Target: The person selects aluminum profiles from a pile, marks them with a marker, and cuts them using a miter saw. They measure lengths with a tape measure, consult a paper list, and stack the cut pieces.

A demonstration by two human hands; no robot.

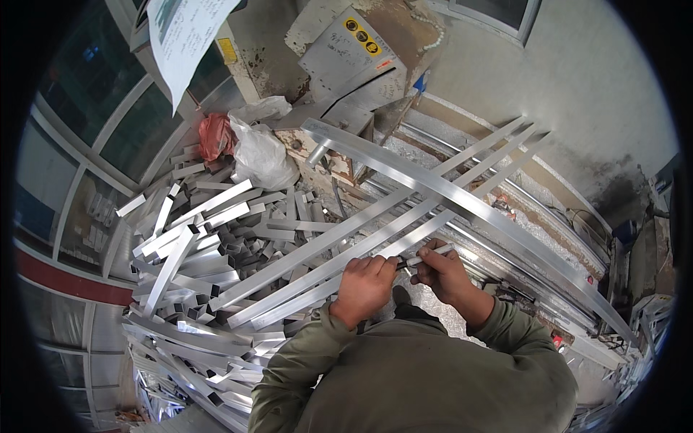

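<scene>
**Marking of alu. strips: in progress**

Left hand [366,283] is closing in a fist, pressing on the long alu. strips [339,249]. Right hand [442,270] is gripping a marker pen [426,255], tip at the strips. No mark visible yet. Offcut pile [195,252] is lying at left, apart.

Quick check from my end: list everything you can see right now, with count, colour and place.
Long metal bars: three, silver, slanting under the hands.
Crossing bar: one, silver, laid over them.
Offcut pile: many, silver, left.
Plastic bags: one white, one red beside it, top of the pile.
Machine: one, grey, top centre.
Paper sheet: one, white, upper left.
Marker: one, white-bodied, in the right hand.
Left hand: on the bars.
Right hand: gripping the marker.
</scene>
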